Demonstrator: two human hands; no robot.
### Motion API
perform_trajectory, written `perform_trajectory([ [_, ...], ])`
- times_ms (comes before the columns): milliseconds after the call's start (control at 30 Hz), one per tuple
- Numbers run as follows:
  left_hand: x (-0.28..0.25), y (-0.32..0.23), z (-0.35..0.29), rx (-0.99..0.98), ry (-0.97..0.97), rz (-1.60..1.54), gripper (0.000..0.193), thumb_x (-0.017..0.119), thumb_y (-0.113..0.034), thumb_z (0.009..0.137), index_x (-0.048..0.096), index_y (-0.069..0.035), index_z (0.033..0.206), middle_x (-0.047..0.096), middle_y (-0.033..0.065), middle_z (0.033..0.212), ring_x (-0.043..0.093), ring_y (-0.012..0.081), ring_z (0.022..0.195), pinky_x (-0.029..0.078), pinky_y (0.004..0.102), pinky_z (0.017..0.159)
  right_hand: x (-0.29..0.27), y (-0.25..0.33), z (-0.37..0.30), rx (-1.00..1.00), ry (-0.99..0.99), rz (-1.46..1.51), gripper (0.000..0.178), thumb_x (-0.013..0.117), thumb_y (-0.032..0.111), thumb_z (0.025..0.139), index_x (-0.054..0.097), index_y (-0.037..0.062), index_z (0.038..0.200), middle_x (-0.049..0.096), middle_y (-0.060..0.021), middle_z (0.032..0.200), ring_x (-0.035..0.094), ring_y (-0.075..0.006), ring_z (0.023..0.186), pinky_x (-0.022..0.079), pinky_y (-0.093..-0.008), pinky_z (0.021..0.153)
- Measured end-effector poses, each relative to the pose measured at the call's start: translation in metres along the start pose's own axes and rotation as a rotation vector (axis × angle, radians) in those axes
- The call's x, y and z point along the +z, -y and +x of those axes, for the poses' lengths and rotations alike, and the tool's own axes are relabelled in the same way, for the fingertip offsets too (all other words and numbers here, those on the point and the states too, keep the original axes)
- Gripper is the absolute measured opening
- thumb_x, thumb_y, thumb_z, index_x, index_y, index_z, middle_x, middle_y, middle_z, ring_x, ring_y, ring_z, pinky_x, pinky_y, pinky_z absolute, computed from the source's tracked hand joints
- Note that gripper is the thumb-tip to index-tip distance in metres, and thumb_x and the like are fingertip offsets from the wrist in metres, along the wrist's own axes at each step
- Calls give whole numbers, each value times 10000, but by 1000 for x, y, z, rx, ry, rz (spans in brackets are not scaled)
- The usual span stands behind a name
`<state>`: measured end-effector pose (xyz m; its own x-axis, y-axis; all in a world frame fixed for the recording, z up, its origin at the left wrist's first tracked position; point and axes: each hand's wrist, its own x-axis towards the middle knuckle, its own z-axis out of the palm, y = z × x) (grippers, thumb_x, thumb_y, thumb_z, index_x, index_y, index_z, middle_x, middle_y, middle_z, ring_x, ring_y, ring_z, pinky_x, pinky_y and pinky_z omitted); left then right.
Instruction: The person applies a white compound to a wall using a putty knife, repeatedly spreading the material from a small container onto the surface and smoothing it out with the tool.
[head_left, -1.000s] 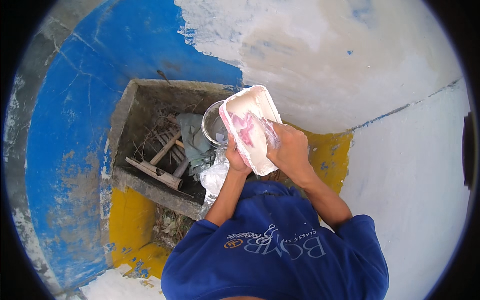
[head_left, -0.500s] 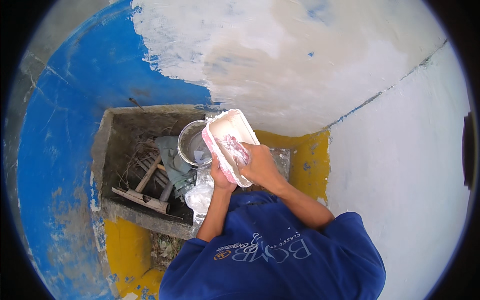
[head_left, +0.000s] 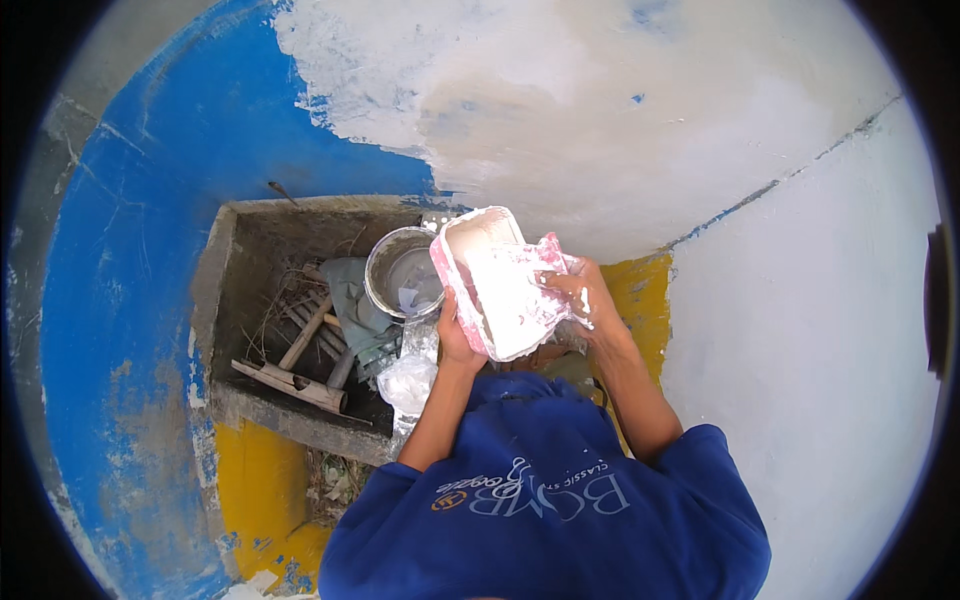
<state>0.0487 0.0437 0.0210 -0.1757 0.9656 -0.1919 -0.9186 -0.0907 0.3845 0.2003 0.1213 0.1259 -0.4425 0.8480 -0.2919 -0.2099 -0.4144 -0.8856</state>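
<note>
A rectangular pink tub (head_left: 444, 262) with white paste smeared over its rim is held up in front of my chest. My left hand (head_left: 459, 335) is closed around its near left side. My right hand (head_left: 592, 300) grips a flat, pink-edged putty spreader (head_left: 520, 290), its face thickly coated in white paste. The spreader lies over the tub's right part and covers much of the inside. White paste also clings to my right fingers.
Beyond the tub's left side stands a round bucket (head_left: 376, 288) with grey residue. A concrete trough (head_left: 208, 300) holds sticks, a bamboo piece (head_left: 290, 386) and a grey-green cloth (head_left: 350, 300). White plastic (head_left: 408, 384) lies by my left forearm. Ahead rises a blue wall (head_left: 200, 120), partly coated white.
My right hand has drawn back to the right, and the paste-covered spreader has come up from inside the tub and now lies flat across it. The tub has shifted slightly right in view.
</note>
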Motion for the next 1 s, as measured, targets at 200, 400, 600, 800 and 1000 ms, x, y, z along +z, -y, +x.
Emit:
perform_trajectory([
  [200, 3, -2, -1, -40, 99, -143, 673, 385, -505, 1002, 305, -50, 1493, 431, 168, 1465, 445, 335, 1334, 374, 500, 1104, -29, -9, 3, -26, -124, 105, 275, 628, 35, 827, 618, -132, 1045, 693, -148, 935, 695, -192, 776, 581, -308, 722],
  [400, 9, -4, 3, -23, 112, -146, 678, 393, -495, 1000, 288, -54, 1504, 405, 166, 1492, 418, 346, 1358, 346, 506, 1125, -20, -5, -3, -1, -151, 122, 249, 645, 35, 843, 636, -117, 1040, 696, -134, 973, 678, -163, 784, 561, -301, 720],
  [600, 9, -6, 2, -14, 95, -58, 670, 397, -490, 1001, 294, -56, 1501, 414, 162, 1484, 430, 343, 1347, 358, 497, 1118, 0, 10, -18, -429, -162, -735, 182, 688, 103, 837, 716, -12, 976, 699, -104, 821, 653, -226, 699, 500, -324, 631],
  [800, 8, -5, 3, -20, 121, -132, 639, 395, -502, 1001, 320, -96, 1489, 459, 133, 1435, 470, 319, 1306, 393, 508, 1091, -8, 17, -17, -819, -76, -1062, 215, 728, 98, 754, 736, 24, 956, 671, -135, 786, 632, -298, 676, 504, -368, 628],
  [1000, 3, -5, 2, -29, 97, -136, 634, 410, -506, 993, 324, -127, 1493, 453, 120, 1446, 458, 333, 1317, 384, 541, 1088, -23, 25, -26, -812, 119, -1022, 188, 743, 71, 727, 700, -23, 884, 659, -157, 759, 602, -315, 636, 494, -384, 593],
])
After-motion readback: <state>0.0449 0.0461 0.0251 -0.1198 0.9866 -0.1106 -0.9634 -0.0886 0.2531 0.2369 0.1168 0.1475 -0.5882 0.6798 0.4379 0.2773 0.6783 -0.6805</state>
